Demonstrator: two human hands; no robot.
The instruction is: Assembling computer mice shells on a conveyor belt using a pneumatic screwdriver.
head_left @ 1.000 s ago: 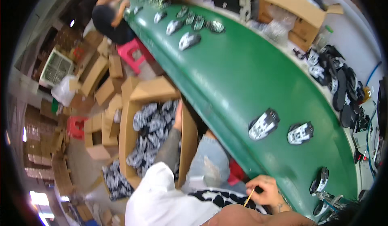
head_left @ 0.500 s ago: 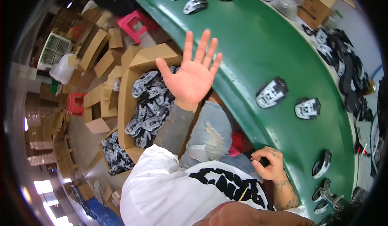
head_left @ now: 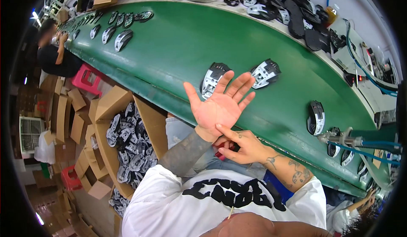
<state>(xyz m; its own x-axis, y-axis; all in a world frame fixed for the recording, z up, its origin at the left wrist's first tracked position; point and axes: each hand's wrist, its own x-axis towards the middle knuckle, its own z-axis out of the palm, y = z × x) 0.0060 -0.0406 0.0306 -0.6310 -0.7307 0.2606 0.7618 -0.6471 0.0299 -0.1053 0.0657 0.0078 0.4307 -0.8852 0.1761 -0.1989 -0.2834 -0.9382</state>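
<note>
My left hand [head_left: 218,110] is held up over the near edge of the green bench [head_left: 169,46], palm showing and fingers spread, with nothing in it. The stretched index finger of my right hand [head_left: 246,146] touches the base of the left palm; its thumb stands apart and its other fingers are partly hidden. Something dark and red shows between thumb and index finger, too unclear to name. Behind the left fingers lies a black-and-white computer mouse shell [head_left: 212,78], partly covered. Another mouse shell [head_left: 266,73] rests just right of the fingertips.
An open cardboard box [head_left: 112,169] of mouse shells [head_left: 133,152] stands left of my lap. More mouse shells [head_left: 123,40] lie at the bench's far left. One mouse [head_left: 316,117] lies right, near a metal fixture [head_left: 347,140] with blue hoses. A co-worker [head_left: 59,61] sits far left.
The view has swung to the right. My right hand has come from the bench edge to the left hand, its index finger now on the palm. The left hand stays raised and spread.
</note>
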